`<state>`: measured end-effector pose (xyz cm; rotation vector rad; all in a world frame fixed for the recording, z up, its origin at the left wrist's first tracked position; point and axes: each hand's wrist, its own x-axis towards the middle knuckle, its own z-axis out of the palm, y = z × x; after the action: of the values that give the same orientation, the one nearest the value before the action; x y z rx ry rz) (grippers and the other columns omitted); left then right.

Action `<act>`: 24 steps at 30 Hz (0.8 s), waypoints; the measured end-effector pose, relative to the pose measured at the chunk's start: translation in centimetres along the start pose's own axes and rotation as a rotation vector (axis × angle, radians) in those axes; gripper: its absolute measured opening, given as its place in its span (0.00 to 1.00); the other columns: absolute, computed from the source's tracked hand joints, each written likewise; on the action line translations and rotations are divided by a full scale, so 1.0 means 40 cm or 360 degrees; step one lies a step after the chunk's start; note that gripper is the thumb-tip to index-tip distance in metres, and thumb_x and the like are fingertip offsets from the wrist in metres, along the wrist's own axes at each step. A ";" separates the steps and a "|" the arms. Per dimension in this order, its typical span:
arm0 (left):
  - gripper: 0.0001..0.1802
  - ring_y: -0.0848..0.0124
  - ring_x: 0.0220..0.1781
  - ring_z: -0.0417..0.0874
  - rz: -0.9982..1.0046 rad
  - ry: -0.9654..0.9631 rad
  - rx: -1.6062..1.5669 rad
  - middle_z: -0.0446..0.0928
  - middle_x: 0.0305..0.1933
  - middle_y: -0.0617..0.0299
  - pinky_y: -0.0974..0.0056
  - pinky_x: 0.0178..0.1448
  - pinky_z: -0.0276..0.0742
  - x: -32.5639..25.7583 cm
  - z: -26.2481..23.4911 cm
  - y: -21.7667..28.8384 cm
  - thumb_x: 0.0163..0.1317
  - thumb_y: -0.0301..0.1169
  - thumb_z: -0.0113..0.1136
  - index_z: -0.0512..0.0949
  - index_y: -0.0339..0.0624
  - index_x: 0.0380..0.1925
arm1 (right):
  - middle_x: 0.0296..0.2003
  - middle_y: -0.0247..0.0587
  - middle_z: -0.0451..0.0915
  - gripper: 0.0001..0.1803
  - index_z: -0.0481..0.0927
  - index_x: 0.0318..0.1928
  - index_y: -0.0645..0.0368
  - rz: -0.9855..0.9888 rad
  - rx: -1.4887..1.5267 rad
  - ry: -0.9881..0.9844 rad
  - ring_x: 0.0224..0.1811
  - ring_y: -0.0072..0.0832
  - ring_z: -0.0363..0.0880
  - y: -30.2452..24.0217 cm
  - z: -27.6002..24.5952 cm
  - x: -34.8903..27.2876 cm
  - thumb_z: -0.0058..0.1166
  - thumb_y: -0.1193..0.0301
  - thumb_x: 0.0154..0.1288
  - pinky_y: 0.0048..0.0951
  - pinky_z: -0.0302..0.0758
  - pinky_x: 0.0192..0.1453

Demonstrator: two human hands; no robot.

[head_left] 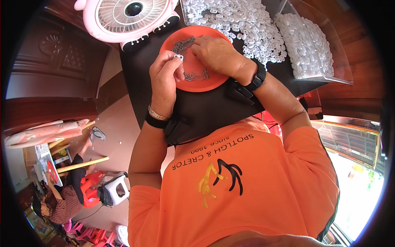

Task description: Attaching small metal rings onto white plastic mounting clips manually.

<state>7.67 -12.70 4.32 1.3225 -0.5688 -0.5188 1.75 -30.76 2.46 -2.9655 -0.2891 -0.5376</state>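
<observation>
My left hand (163,80) is closed over the left side of a round orange-red plate (201,86), pinching a small white plastic piece with holes (178,57) between thumb and fingertips. Grey metal screws or pins (184,44) lie heaped at the far side of that plate, with a smaller group (190,76) at its near side. Reaching in from the right, my right hand (220,57) has its bent fingertips pressed together at the edge of the far heap. Whatever those fingers hold is too small or hidden to make out.
Many white two-holed plastic pieces (247,24) are spread on the black table (197,109) beyond the plate. More fill a clear bin (308,49) at the right. A pink fan (133,24) stands far left. Another person (68,201) sits at lower left near a red stool (89,189).
</observation>
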 end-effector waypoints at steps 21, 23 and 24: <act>0.07 0.80 0.21 0.68 -0.0053 -0.0071 0.0084 0.70 0.19 0.67 0.75 0.26 0.61 -0.011 0.019 0.007 0.63 0.30 0.47 0.71 0.40 0.28 | 0.35 0.32 0.80 0.08 0.78 0.43 0.64 0.0596 0.2131 -0.0113 0.33 0.16 0.78 -0.003 -0.070 0.007 0.51 0.74 0.66 0.21 0.76 0.38; 0.08 0.80 0.21 0.68 -0.0042 -0.0092 0.0064 0.70 0.19 0.67 0.75 0.26 0.61 -0.010 0.019 0.004 0.63 0.30 0.47 0.70 0.40 0.27 | 0.33 0.31 0.80 0.08 0.78 0.42 0.63 0.0607 0.2324 -0.0159 0.30 0.14 0.77 -0.003 -0.070 0.006 0.53 0.71 0.67 0.17 0.76 0.35; 0.08 0.80 0.21 0.67 -0.0030 -0.0114 0.0042 0.69 0.19 0.67 0.75 0.26 0.61 -0.010 0.019 0.002 0.63 0.31 0.47 0.70 0.40 0.27 | 0.33 0.31 0.80 0.08 0.78 0.42 0.63 0.0609 0.2327 -0.0159 0.30 0.14 0.77 -0.007 -0.075 0.006 0.53 0.71 0.67 0.17 0.76 0.35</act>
<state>6.86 -12.99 4.47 1.3398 -0.6247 -0.5775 0.90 -30.89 5.37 -1.5437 -0.0437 -0.0254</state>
